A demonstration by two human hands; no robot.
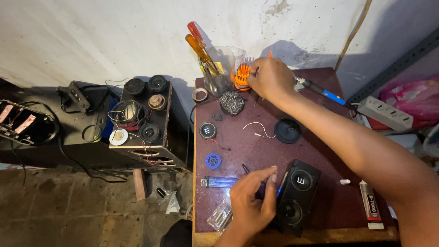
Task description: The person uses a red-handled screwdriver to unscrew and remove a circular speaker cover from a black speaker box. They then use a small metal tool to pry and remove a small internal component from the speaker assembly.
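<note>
On the speckled maroon tabletop (320, 201), our left hand (252, 201) rests loosely open, fingers apart, touching the small black plastic speaker box (297, 194). Farther right and up, our right hand (272, 77) is curled beside the orange coiled soldering-iron stand (242, 73); what it grips we cannot tell.

On a dark maroon worktable (320, 201), the left hand (252, 203) rests against a small black box speaker (297, 194), fingers curled. The right hand (270, 77) reaches to the far edge, at an orange coiled soldering-iron stand (242, 73); a blue-handled soldering iron (322, 90) lies just beside it. A clear plastic cup of screwdrivers (218, 68) stands near.
</note>
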